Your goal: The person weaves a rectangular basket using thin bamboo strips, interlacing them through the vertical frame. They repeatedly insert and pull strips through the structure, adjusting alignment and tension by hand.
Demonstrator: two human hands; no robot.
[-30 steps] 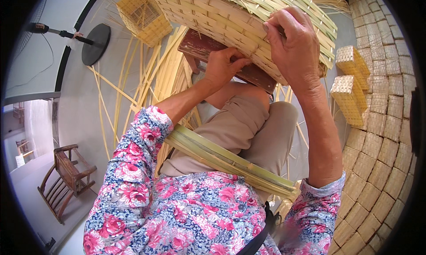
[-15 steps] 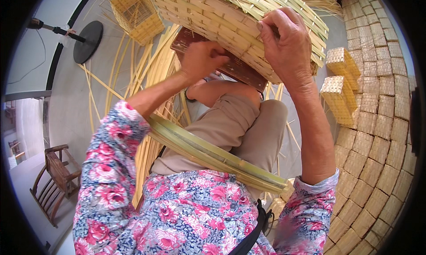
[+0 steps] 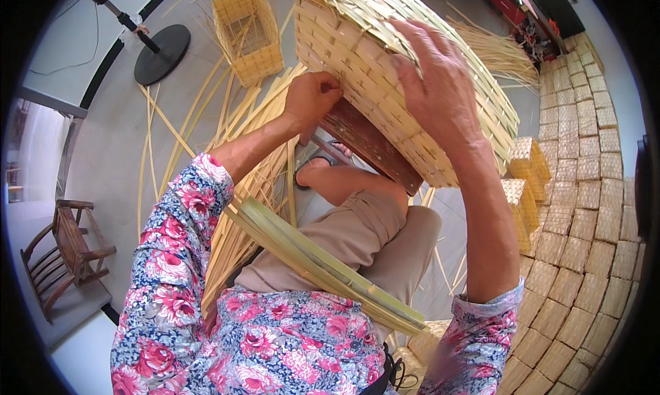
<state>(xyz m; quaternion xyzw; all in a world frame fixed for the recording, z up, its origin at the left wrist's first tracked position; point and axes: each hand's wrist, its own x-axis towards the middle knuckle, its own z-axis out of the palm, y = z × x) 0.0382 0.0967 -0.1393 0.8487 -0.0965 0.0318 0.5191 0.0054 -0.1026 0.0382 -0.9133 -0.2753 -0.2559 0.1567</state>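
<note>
A large woven bamboo basket [image 3: 375, 79] lies tilted on a dark red-brown wooden stool or bench [image 3: 375, 147] in front of my knees. My left hand [image 3: 311, 101] is at its lower left corner, with thumb and fingers pinched together; whatever is between them is too small to make out. On the right, my right hand [image 3: 440, 85] rests open along the basket's upper edge, fingers stretched out and thumb against the side wall. A bundle of long green-yellow bamboo strips [image 3: 323, 257] lies across my lap.
Loose bamboo strips [image 3: 240, 161] cover the floor to the left. A smaller woven basket [image 3: 249, 41] stands beyond them, near a black round stand base [image 3: 162, 55]. A wooden chair [image 3: 72, 247] is at far left. Rows of woven baskets [image 3: 570, 257] fill the right side.
My right hand has gone from curled fingers to lying flat on the basket. My left hand has moved up to the basket's lower corner and pinched closed. The basket appears turned.
</note>
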